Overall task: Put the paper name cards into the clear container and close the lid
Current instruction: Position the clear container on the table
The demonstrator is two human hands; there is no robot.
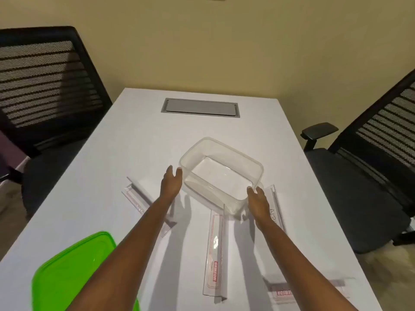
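Green lid [74,272] lies closest to me, flat on the white worktop [139,131] at my near left, partly under my left forearm. Further out, the clear container [235,151] stands open and upright, turned at an angle, with nothing inside it. My left fingers [170,170] are straight and spread a little, right beside its left corner, thumb at the rim, holding nothing. My right fingers [251,191] are relaxed at its near right corner; I cannot tell if they press the wall.

Four paper name cards lie on the worktop outside the container:
- one [134,194] under my left arm
- one [215,250] between my arms
- one [275,205] beneath my right hand
- a blurred one [305,288] at the near right

Black mesh chairs [45,75] flank the worktop.
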